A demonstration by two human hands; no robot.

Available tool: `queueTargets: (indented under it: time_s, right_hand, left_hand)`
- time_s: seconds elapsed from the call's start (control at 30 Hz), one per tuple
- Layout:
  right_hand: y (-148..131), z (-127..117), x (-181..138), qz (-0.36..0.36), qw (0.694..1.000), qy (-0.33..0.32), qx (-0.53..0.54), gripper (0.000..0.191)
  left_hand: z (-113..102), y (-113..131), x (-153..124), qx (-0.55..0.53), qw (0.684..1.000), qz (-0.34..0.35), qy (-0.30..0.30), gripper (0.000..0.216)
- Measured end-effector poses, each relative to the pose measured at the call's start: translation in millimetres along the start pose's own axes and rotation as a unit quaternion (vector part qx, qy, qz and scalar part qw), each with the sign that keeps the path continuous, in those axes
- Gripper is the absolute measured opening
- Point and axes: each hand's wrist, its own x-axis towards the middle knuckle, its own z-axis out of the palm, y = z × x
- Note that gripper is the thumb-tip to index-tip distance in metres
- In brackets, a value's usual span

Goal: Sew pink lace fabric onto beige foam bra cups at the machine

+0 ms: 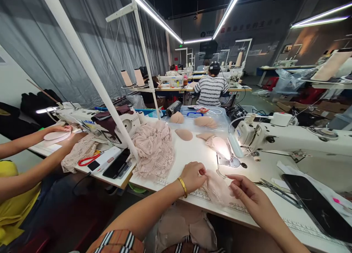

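**Piece of lace (218, 190) in the fingers, "JUKI" on the machine to their left**

In the head view, the left hand (193, 176) has its thumb and forefinger pinched together on the upper left edge of the piece of lace. The right hand (250, 194) has its fingers at the opposite edge; whether they are closed on it, I cannot tell. The piece of lace lies between both sets of fingers, over the near edge of the worktop (188, 156). A printed ruler (298, 226) runs beneath and to the right of it, its numbers too small to read.

Just beyond the fingers a lamp lights a beige cup (218, 145) at the near sewing machine (288, 135). Left of the left fingers sits a heap of lace (154, 150); right of the right fingers lie scissors (283, 194) and a dark phone (316, 205).

Well to the left, a co-worker's hands are at a second sewing machine (79, 117), lettered "JUKI" in blue. On the far wall (247, 44), well beyond the fingers, "YING" can be read; the red characters beside it are too blurred.
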Motion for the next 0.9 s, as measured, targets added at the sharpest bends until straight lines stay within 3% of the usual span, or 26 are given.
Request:
queueTargets:
  time_s: [0.17,0.3,0.4,0.5,0.63,0.8,0.9]
  right_hand:
    - [-13.5,-5.0,-0.5,0.078,0.986,-0.108,0.098,0.054]
    - [-29.0,10.9,2.9,0.072,0.958,-0.175,0.217,0.046]
    - [-32.8,16.8,5.8,0.035,0.971,-0.125,0.203,0.042]
    - [-31.3,13.6,9.2,-0.005,0.986,-0.065,0.156,0.043]
    - [-30.9,5.9,11.9,-0.037,0.992,-0.067,0.097,0.040]
    - [-38.3,4.7,8.9,-0.024,0.990,-0.097,0.102,0.044]
    - [-43.2,6.4,7.0,0.006,0.986,-0.096,0.140,0.044]
  left_hand:
    - [-3.0,18.7,-12.2,-0.112,0.992,0.050,0.010,0.011]
    - [-1.2,26.7,-20.2,-0.241,0.967,0.084,0.009,0.016]
    - [-2.6,23.2,-23.2,-0.274,0.960,0.057,0.013,0.034]
    - [-7.6,18.1,-24.6,-0.312,0.950,-0.005,-0.024,0.050]
    - [-13.5,20.1,-26.1,-0.419,0.900,-0.052,-0.103,0.045]
    - [-15.4,31.5,-27.9,-0.446,0.893,-0.034,-0.047,0.053]
    - [-14.9,34.1,-29.1,-0.464,0.884,-0.032,-0.049,0.053]
